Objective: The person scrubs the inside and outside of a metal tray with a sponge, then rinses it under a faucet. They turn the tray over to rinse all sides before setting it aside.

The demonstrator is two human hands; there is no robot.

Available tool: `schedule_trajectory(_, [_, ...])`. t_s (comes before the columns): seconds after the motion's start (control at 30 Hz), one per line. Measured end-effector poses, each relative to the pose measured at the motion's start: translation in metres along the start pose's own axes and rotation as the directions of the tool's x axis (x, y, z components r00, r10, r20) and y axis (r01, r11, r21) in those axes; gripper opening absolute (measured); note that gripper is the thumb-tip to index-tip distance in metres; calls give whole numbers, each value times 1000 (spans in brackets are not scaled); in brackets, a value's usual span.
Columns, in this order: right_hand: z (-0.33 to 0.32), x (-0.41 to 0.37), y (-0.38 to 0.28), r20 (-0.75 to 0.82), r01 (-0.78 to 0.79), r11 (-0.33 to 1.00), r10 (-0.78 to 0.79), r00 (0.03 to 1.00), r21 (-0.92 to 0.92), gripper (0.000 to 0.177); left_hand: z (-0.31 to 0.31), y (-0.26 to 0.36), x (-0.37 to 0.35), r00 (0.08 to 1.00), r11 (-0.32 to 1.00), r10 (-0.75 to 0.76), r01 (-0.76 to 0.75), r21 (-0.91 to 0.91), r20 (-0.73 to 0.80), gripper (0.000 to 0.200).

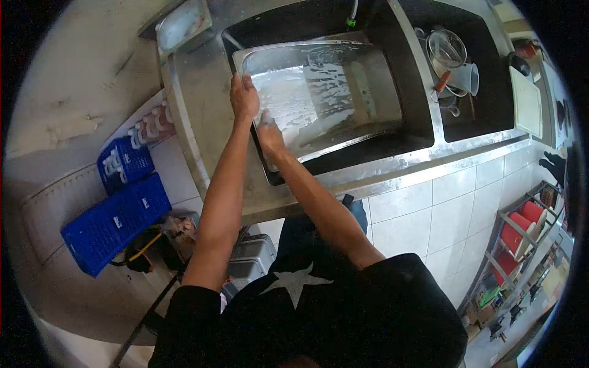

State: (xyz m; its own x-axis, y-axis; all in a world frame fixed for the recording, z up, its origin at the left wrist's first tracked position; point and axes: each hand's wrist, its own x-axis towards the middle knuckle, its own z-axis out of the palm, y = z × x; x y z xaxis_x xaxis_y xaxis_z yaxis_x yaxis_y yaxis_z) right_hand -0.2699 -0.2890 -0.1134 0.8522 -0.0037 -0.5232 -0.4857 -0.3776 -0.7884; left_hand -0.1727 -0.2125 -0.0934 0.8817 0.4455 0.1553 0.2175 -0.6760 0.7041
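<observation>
A large rectangular steel pan (362,92) lies tilted in the left sink basin (405,142), its inside wet and streaked with suds. My left hand (244,98) is closed around the rim at the pan's left end, with the thumb over the edge. Just below it, my right hand (270,136) grips the same end near the lower corner, thumb on the inner side. The fingers beneath the rim are hidden on both hands.
A green-tipped hose (351,22) hangs at the back of the basin. The right basin holds a strainer (446,49) and a clear jug (464,78). A container (183,26) sits on the counter's far left corner. Blue crates (116,221) stand on the floor at left.
</observation>
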Motion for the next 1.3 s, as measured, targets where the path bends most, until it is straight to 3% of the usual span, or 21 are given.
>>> schedule_trajectory(0.07, [-16, -10, -30, -13, 31, 996, -30, 999, 78, 48, -6, 13, -1, 997, 998, -51, 53, -21, 56, 32])
schedule_trajectory(0.17, [-33, -63, -3, 185, 336, 864, -286, 940, -374, 49, -10, 18, 0, 994, 997, -74, 76, -23, 85, 32])
schedule_trajectory(0.23, [-68, -87, -10, 380, 277, 866, -111, 918, -416, 45, -10, 17, 1, 995, 997, -74, 75, -11, 73, 33])
schedule_trajectory(0.3, [-65, -86, 25, 279, 552, 690, -478, 833, -467, 47, -8, 12, -1, 996, 997, -64, 62, 39, 56, 35])
schedule_trajectory(0.33, [-63, -84, 29, 227, 654, 568, -643, 731, -499, 48, -8, 12, 2, 997, 997, -51, 48, 66, 51, 36])
schedule_trajectory(0.43, [-51, -64, 11, 172, 677, 547, -702, 692, -493, 50, -7, 14, 2, 996, 997, -81, 81, 7, 47, 37])
schedule_trajectory(0.5, [-69, -59, -26, 376, 544, 727, -406, 833, -419, 49, -11, 22, -2, 993, 995, -98, 96, 21, 65, 37])
schedule_trajectory(0.53, [-77, -58, -39, 472, 451, 797, -243, 848, -400, 48, -13, 24, -1, 992, 995, -102, 100, 28, 73, 37])
schedule_trajectory(0.63, [-82, -77, 6, 510, 684, 463, -456, 729, -564, 44, -12, 18, 0, 996, 999, -52, 50, 20, 78, 37])
schedule_trajectory(0.73, [-114, -81, 17, 535, 662, 403, -391, 749, -632, 36, -15, 26, -1, 995, 997, -73, 70, 45, 74, 36])
schedule_trajectory(0.83, [-132, -58, 13, 421, 563, 533, -374, 826, -631, 42, -11, 20, 0, 996, 997, -76, 74, 37, 50, 35])
schedule_trajectory(0.87, [-144, -51, 10, 566, 676, 446, -371, 736, -586, 42, -10, 18, 0, 994, 996, -85, 83, 35, 64, 35])
schedule_trajectory(0.97, [-84, 11, 44, 857, 723, 520, 31, 515, -454, 46, -11, 20, 3, 993, 996, -86, 85, 24, 78, 36])
schedule_trajectory(1.03, [-46, 16, 53, 768, 281, 887, 117, 629, -366, 45, -11, 21, 0, 997, 998, -61, 61, 3, 48, 37])
schedule_trajectory(1.07, [-38, 21, 56, 726, 19, 964, 186, 662, -264, 45, -11, 25, 0, 995, 997, -80, 80, 7, 51, 37])
schedule_trajectory(1.1, [-47, 23, 65, 805, 303, 941, -59, 590, -153, 44, -13, 30, 1, 993, 995, -102, 102, 10, 55, 38])
schedule_trajectory(1.13, [-67, 23, 79, 852, 550, 835, -277, 444, -16, 43, -13, 30, 1, 990, 992, -129, 128, 16, 60, 38])
schedule_trajectory(1.17, [-86, 23, 92, 859, 738, 660, -452, 240, 141, 42, -9, 24, 2, 992, 994, -111, 111, 5, 58, 38])
schedule_trajectory(1.2, [-121, 26, 62, 919, 687, 716, -343, 193, 123, 41, -5, 15, 5, 994, 995, -96, 96, 0, 55, 38])
schedule_trajectory(1.27, [-154, 40, 57, 954, 660, 737, -66, 291, -150, 38, -9, 7, -1, 992, 994, -105, 104, 19, 71, 39])
schedule_trajectory(1.3, [-147, 52, 82, 887, 651, 650, 78, 456, -392, 36, -12, 14, 2, 990, 993, -115, 113, 33, 81, 40])
